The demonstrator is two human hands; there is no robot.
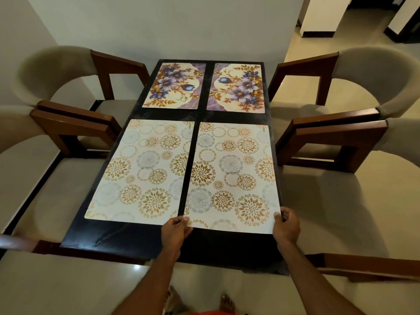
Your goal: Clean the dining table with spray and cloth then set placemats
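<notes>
Glossy rectangular placemat (pixel 231 178) pinched at its near corners by left hand (pixel 176 233) and right hand (pixel 286 226).

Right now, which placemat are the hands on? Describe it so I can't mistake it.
On the dark dining table, look at the near row of two white mats with gold circles. It is the near right placemat, the only one gripped at both near corners, by the left hand and right hand.

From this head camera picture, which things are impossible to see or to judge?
- Fingers of the left hand and right hand: partly under the near-right gold-circle placemat.
- Small print at that placemat's far right corner: too small to read.
- Spray and cloth: not in view.
- Cleanliness of the black glossy table: placemats cover most of it.
</notes>
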